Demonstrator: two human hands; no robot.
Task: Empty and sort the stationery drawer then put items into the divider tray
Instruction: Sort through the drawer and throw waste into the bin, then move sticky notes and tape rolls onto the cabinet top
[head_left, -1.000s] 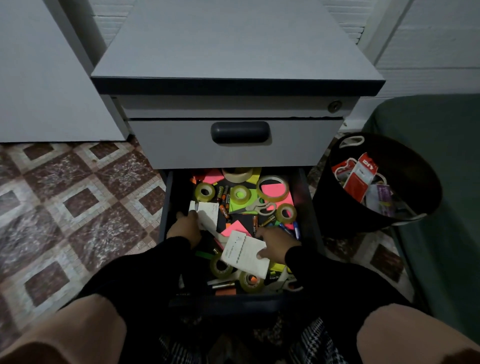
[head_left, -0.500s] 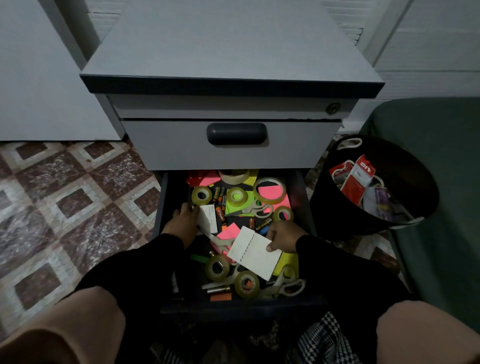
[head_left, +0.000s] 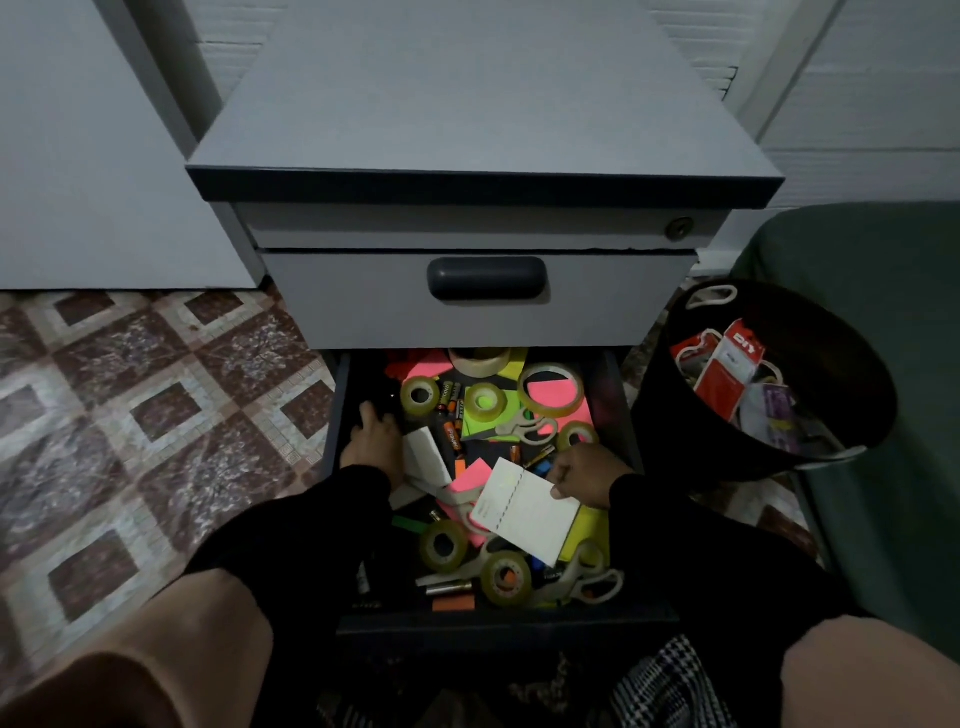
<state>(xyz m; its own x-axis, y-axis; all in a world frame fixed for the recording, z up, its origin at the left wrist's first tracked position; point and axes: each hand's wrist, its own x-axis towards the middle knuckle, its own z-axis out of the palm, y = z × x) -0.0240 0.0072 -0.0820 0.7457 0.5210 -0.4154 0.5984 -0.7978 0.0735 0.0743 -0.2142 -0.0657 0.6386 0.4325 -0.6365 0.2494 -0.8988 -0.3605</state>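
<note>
The bottom stationery drawer (head_left: 338, 410) of a grey cabinet is pulled out and full of clutter. Inside lie several tape rolls (head_left: 443, 545), batteries (head_left: 452, 435), scissors (head_left: 524, 428) and neon sticky notes (head_left: 488, 418). My right hand (head_left: 582, 475) pinches the corner of a white perforated paper pad (head_left: 524, 512), held slanted above the clutter. My left hand (head_left: 373, 441) reaches into the drawer's dark left side with fingers stretched forward. It lies beside a small white pad (head_left: 428, 452). No divider tray is in view.
A black bucket (head_left: 670, 431) holding red packets (head_left: 727, 364) stands right of the drawer, against a green seat (head_left: 872, 312). The upper drawer with its dark handle (head_left: 487, 278) is closed. Patterned floor tiles (head_left: 156, 415) lie left. My knees frame the drawer front.
My right hand has carried the white perforated pad rightward and a little higher. My left hand has slid forward along the drawer's left side, off the small white pad.
</note>
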